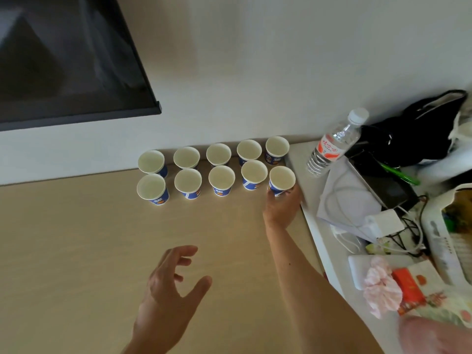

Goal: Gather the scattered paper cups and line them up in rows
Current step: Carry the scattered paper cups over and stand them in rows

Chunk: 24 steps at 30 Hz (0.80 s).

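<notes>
Ten white-lined blue paper cups [221, 180], centre frame: five in the back row, five in front. One clear plastic water bottle [332, 146], right. One black cloth bag [413, 129], upper right. One dark flat screen [63, 60], upper left. Two bare hands — left hand [168, 290], right hand [282, 204].

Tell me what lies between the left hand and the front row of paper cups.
Only bare tan tabletop; the head view shows no object between the left hand and the front row of paper cups.
</notes>
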Each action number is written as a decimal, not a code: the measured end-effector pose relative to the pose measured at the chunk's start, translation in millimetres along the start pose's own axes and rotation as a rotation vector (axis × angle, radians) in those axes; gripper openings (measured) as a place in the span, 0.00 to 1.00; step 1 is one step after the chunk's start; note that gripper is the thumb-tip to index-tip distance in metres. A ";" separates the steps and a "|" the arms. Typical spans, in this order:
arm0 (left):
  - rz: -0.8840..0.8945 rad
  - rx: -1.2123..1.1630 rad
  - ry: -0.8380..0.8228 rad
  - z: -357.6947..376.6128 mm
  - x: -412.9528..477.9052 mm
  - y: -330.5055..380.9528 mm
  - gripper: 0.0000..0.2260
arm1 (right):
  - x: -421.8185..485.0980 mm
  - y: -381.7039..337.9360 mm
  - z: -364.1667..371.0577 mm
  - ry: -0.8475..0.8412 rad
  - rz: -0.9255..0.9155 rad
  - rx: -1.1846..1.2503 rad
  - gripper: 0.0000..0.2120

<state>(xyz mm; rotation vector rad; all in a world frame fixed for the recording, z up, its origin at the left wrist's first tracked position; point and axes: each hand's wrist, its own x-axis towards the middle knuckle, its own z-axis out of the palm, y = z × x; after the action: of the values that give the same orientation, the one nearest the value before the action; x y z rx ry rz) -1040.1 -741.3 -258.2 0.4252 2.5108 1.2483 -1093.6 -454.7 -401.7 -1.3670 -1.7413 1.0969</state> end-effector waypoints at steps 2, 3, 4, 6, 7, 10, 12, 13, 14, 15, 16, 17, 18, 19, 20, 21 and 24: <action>-0.001 -0.009 0.008 -0.3 0.7 -1.4 0.21 | 3.2 -1.8 3.2 0.017 -0.022 0.027 0.27; 0.001 -0.012 0.009 -0.1 0.7 -2.2 0.21 | 4.0 -2.5 4.3 0.020 -0.022 0.038 0.26; 0.004 -0.016 0.010 0.4 1.1 -3.0 0.21 | 5.3 -3.7 5.5 0.021 -0.024 0.043 0.25; 0.005 -0.020 0.012 0.8 1.8 -5.0 0.21 | 6.4 -5.0 7.3 0.032 -0.028 0.048 0.24; 0.001 -0.023 0.011 0.9 2.4 -5.9 0.21 | 7.2 -5.3 8.2 0.039 -0.027 0.048 0.24; -0.013 -0.025 0.010 -0.2 3.5 -9.4 0.21 | 9.3 -5.7 9.8 0.056 -0.024 0.031 0.23; -0.026 -0.026 0.009 -2.0 3.8 -10.9 0.20 | 11.2 -6.8 10.8 0.056 -0.017 0.030 0.21; -0.029 -0.023 0.009 -3.1 3.8 -11.0 0.20 | 11.8 -7.7 11.0 0.057 -0.014 0.029 0.21; -0.030 -0.019 0.011 -4.0 4.0 -11.3 0.20 | 12.4 -8.9 11.5 0.059 -0.010 0.027 0.20; -0.035 -0.018 0.014 -4.7 4.2 -11.7 0.19 | 13.0 -9.9 11.7 0.061 -0.003 0.025 0.20; -0.041 -0.021 0.016 -5.3 4.3 -12.1 0.19 | 13.7 -10.6 12.0 0.063 0.004 0.025 0.20; -0.048 -0.024 0.017 -5.9 4.7 -12.5 0.19 | 14.5 -11.1 12.5 0.063 0.010 0.028 0.20; -0.052 -0.026 0.019 -6.3 4.8 -13.0 0.19 | 15.2 -11.5 13.0 0.061 0.016 0.030 0.20; -0.055 -0.026 0.019 -6.8 5.0 -13.7 0.19 | 15.9 -11.9 13.3 0.059 0.024 0.031 0.20; -0.058 -0.028 0.019 -7.4 5.0 -14.3 0.19 | 16.0 -12.5 13.8 0.059 0.029 0.031 0.20; -0.061 -0.029 0.019 -8.0 4.8 -14.6 0.19 | 15.8 -13.0 13.6 0.059 0.029 0.032 0.20; -0.072 -0.037 0.020 -10.7 3.1 -16.0 0.18 | 10.7 -15.5 10.3 0.056 0.043 0.037 0.20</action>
<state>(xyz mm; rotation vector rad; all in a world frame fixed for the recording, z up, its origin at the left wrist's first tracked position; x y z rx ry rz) -1049.1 -757.0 -265.4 0.3125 2.4920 1.2762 -1111.6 -448.1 -392.2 -1.4046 -1.6511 1.0983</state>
